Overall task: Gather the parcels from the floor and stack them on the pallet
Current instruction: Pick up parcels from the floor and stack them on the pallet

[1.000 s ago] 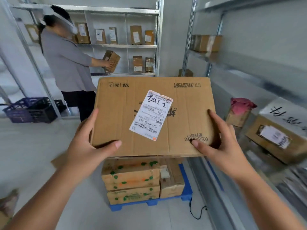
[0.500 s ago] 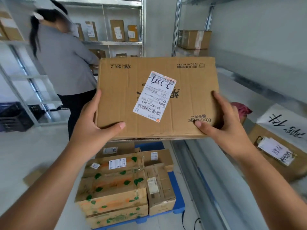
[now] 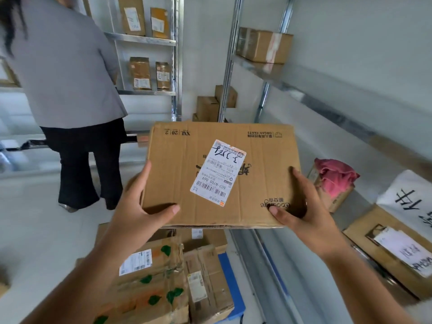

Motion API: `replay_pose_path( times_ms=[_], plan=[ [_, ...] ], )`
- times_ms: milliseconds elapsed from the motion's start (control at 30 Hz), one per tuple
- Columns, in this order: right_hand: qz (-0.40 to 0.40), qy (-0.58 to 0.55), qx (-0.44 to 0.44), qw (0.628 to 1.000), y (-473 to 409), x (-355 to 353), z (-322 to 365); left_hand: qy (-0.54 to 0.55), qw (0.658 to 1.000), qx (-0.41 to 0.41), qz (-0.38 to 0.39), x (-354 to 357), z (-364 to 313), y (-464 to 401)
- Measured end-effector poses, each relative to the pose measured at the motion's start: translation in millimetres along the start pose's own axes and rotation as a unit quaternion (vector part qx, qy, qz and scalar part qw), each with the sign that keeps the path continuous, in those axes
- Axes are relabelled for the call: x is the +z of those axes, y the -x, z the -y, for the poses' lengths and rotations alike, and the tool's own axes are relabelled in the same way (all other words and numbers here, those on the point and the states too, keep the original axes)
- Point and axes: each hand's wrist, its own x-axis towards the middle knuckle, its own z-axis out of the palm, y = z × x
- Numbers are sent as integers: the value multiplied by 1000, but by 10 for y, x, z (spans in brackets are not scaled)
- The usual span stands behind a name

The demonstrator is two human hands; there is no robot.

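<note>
Brown parcel (image 3: 257,174), white label (image 3: 217,173), blue pallet (image 3: 230,277)

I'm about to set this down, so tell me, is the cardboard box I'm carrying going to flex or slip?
The cardboard box probably stays stiff: its top lies flat despite light creases. Likely not heavy, since the left hand and right hand hold it only at the near corners. The matte board should grip well.

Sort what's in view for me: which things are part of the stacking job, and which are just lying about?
Job:
- box, held by left hand and right hand
- stacked parcels
- blue pallet

Lying about:
- pink cloth in an open carton
- shelf boxes
- another person
</note>
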Motion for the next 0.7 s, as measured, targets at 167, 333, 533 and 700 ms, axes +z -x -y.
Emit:
replay_pose_path(
  times_ms=[167,333,533,700],
  plan=[
    [30,15,21,999,-674,199,-487,-12,999,-47,-10,426,317,-516],
    [78,32,49,995,-1438,542,-1108,-50,992,-111,-36,880,676,-1028],
    [129,24,83,988,-2054,1151,-2121,-62,982,-177,-27,1521,1422,-1520],
    [144,20,126,981,-2157,1715,-3010,-53,974,-219,-1,2063,2343,-1724]
  ],
)
